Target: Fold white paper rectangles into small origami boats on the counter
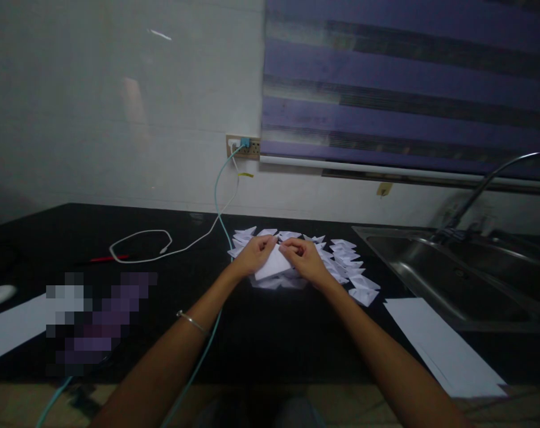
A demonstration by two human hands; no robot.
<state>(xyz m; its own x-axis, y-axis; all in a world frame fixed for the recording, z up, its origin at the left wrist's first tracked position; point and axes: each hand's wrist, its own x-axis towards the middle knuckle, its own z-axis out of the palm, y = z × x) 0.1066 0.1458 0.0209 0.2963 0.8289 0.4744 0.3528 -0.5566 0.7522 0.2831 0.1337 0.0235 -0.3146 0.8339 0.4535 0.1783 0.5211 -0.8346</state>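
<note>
Your black worktop (288, 333) meets a pale, glossy wall (118, 148) along its back edge. A purple striped blind (386, 77) covers the right of that wall; left of it, a socket strip (256, 148) feeds a white cable (194, 242) and a teal cable (217, 196). The white one loops over the left half of the worktop, by a red thing (103, 258); the teal one runs beneath your left arm and past the front edge.

A steel sink (361, 232) is let into the worktop's right end, its tap (475, 193) arching over; the basins are too dim to read.

Your paper (272, 264), partly folded, is up in your hands over the middle of the worktop, toward the back edge. Your left hand (254, 254) pinches its left side between thumb and fingers, your right hand (306, 257) its right. Folded pieces (348, 261) crowd behind and right of them, as far as the sink. Flat sheets (443, 351) lie at the front edge, near its right corner.
</note>
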